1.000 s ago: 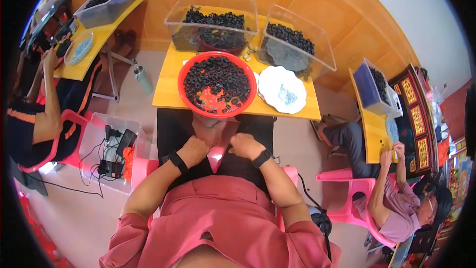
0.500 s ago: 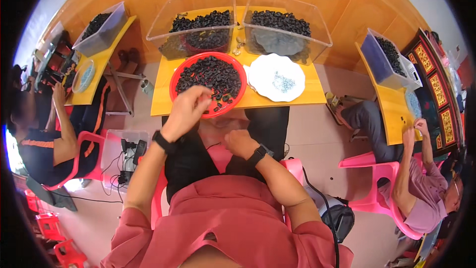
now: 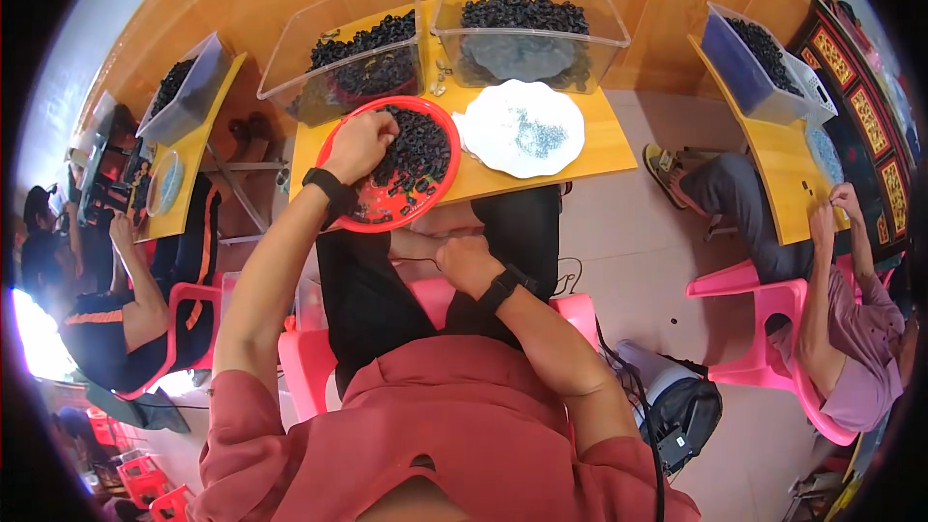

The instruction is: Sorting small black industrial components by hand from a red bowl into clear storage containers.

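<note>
In the centre of the frame, the left hand [image 3: 358, 147] has just moved from the lap to the red basin [image 3: 377, 215], and now it reaches in among the small black pieces [image 3: 421, 147]. Its fingers are bent downward; whether they grip a piece, I cannot tell. The right hand [image 3: 468, 266] stays lower, above the lap, with fingers curled in; what is inside them, I cannot see. In my judgement, this change means the left hand is now at the pieces. Right of the basin, the white plate [image 3: 495, 143] lies on the yellow surface [image 3: 601, 143].
</note>
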Action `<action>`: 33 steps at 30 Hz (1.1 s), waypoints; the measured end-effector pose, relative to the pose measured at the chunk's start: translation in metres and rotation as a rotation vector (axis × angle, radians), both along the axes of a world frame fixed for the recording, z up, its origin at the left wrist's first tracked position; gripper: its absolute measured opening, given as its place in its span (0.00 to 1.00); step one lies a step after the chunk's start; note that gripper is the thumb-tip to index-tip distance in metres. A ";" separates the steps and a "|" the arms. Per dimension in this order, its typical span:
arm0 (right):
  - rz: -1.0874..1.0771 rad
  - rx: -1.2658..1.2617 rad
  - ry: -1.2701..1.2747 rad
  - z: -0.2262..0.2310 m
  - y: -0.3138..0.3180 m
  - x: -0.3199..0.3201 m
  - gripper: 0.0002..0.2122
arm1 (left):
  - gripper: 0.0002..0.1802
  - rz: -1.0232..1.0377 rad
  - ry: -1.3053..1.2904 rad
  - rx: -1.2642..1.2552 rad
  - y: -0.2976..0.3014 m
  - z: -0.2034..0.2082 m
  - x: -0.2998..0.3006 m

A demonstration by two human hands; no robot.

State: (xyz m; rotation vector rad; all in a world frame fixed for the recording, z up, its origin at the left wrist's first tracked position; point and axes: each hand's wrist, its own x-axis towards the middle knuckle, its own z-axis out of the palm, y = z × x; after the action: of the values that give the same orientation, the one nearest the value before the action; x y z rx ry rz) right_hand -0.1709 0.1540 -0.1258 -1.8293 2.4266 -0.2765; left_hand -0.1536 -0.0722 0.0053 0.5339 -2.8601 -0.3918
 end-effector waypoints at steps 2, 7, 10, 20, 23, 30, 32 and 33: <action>0.067 -0.025 -0.014 0.001 0.003 -0.001 0.09 | 0.11 -0.063 0.078 0.055 0.002 0.002 -0.007; 0.049 0.072 0.016 -0.006 -0.002 0.005 0.09 | 0.12 -0.119 0.016 -0.009 -0.005 -0.015 -0.026; 0.054 0.096 0.068 -0.002 -0.001 0.005 0.09 | 0.09 -0.022 -0.083 -0.022 -0.012 -0.021 -0.031; 0.070 0.087 0.026 -0.003 -0.002 -0.001 0.08 | 0.11 -0.036 0.303 0.526 -0.024 -0.015 0.015; 0.141 -0.068 0.009 0.007 -0.002 -0.005 0.08 | 0.11 0.024 0.388 0.981 0.017 0.009 0.062; 0.272 -0.308 -0.292 0.096 -0.009 0.017 0.09 | 0.10 0.127 0.340 1.501 0.082 -0.021 0.148; 0.056 -0.477 -0.447 0.129 -0.008 0.027 0.12 | 0.09 0.150 0.395 1.574 0.086 -0.029 0.149; 0.117 -0.606 -0.400 0.124 -0.015 0.029 0.17 | 0.09 0.147 0.440 1.636 0.083 -0.031 0.146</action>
State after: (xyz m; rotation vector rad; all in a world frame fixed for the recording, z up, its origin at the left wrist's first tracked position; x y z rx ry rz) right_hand -0.1420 0.1387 -0.0015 -1.8560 2.0761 -1.3431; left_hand -0.0077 0.0110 -0.0258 0.6694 -1.4830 -2.3669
